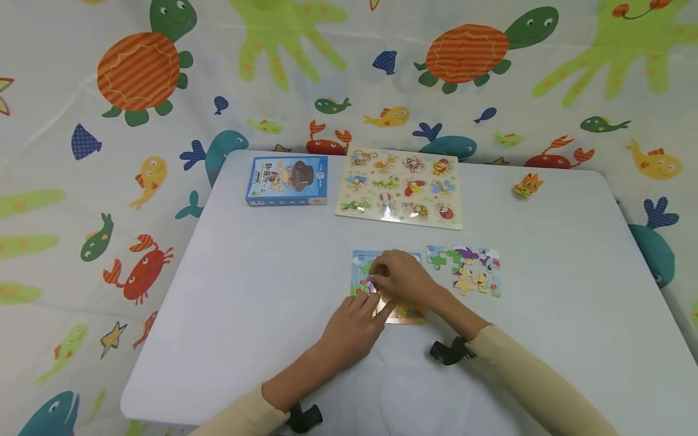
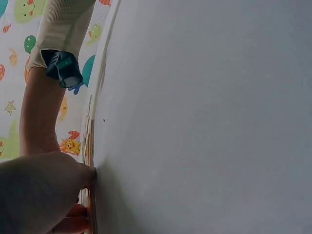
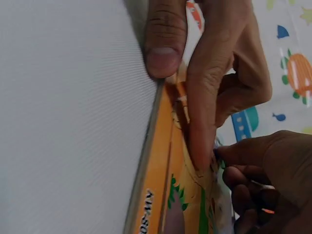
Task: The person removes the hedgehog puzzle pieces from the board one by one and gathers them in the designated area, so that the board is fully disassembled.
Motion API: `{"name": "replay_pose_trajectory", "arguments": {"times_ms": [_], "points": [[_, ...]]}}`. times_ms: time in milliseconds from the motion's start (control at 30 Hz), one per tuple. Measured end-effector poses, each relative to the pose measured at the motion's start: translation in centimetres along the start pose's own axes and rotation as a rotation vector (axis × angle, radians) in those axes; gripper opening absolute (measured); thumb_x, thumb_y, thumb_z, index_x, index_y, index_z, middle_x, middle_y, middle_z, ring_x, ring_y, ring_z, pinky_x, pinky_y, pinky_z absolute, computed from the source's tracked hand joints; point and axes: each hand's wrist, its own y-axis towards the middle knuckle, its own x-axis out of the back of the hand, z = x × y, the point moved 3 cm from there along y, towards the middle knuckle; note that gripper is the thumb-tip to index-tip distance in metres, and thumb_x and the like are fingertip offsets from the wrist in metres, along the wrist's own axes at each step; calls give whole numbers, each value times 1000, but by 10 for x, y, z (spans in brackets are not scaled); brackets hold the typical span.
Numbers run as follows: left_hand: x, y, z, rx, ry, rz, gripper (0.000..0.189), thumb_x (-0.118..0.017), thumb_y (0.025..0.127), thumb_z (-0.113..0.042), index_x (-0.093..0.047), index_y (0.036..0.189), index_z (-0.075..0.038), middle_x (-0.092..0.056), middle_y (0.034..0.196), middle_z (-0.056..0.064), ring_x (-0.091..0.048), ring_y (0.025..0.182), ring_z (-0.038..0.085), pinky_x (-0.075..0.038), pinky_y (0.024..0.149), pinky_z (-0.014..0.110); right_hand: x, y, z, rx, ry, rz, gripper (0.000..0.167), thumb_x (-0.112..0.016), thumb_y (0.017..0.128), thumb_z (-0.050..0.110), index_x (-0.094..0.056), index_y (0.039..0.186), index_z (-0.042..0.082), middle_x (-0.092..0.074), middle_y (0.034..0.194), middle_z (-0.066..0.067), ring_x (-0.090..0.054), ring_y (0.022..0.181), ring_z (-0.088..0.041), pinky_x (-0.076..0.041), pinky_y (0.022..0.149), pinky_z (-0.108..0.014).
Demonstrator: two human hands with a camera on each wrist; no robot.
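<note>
A jigsaw puzzle board point(image 1: 410, 320) with an orange lower edge and a blue top lies flat on the table, partly hidden by both hands. My left hand point(image 1: 353, 324) rests on its lower left part. In the right wrist view, the left index finger point(image 3: 202, 112) lies straight on the board while the thumb touches its edge. Over the board's upper middle, my right hand point(image 1: 405, 278) has curled fingers and pinches a small puzzle piece point(image 3: 218, 155), mostly hidden by the fingertips. Loose puzzle pieces point(image 1: 465, 280), several of them partly joined, lie right of the board.
Behind the board are a blue box point(image 1: 287, 180) and a wooden insect puzzle point(image 1: 398, 189). A small orange and yellow toy point(image 1: 528, 185) sits at the back right. The white table point(image 1: 262, 290) borders a cloth printed with sea animals.
</note>
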Motion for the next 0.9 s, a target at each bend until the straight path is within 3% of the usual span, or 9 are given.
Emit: {"name": "replay_pose_trajectory", "arguments": {"times_ms": [167,333,600,733,900], "points": [[3,2,1,-7,-12,12,38,-59,97,-27,-64,134,-20,-55,109,3,-48,89,19,-42,67,29,5,3,-5,-76,143,54,4,-73,90,15,-72,85,17,-59,73,8,-53,66,-11,-46,59,-28],[5,3,2,-8,-14,19,37,-56,98,-26,-64,133,-19,-56,117,3,-49,89,19,-43,66,28,11,1,-2,-78,226,77,4,-72,90,14,-74,87,16,-64,74,7,-56,66,-12,-48,60,-28],[6,2,4,-8,-5,9,38,-57,98,-28,-64,133,-20,-57,117,2,-50,90,20,-45,67,30,11,-10,-5,-24,244,-29,5,-72,92,16,-76,90,18,-67,78,12,-59,67,-10,-50,62,-29],[6,2,4,-1,-19,30,37,-55,98,-29,-64,134,-21,-56,107,2,-47,86,20,-42,64,29,33,-22,-14,-27,246,-99,5,-72,92,17,-77,91,18,-68,79,12,-59,68,-12,-49,62,-30],[6,2,4,-1,-27,35,38,-57,98,-29,-63,134,-22,-54,103,2,-45,85,19,-41,63,28,68,-53,-48,-180,286,-118,9,-72,92,24,-76,95,16,-68,82,4,-57,71,-20,-46,62,-30]]}}
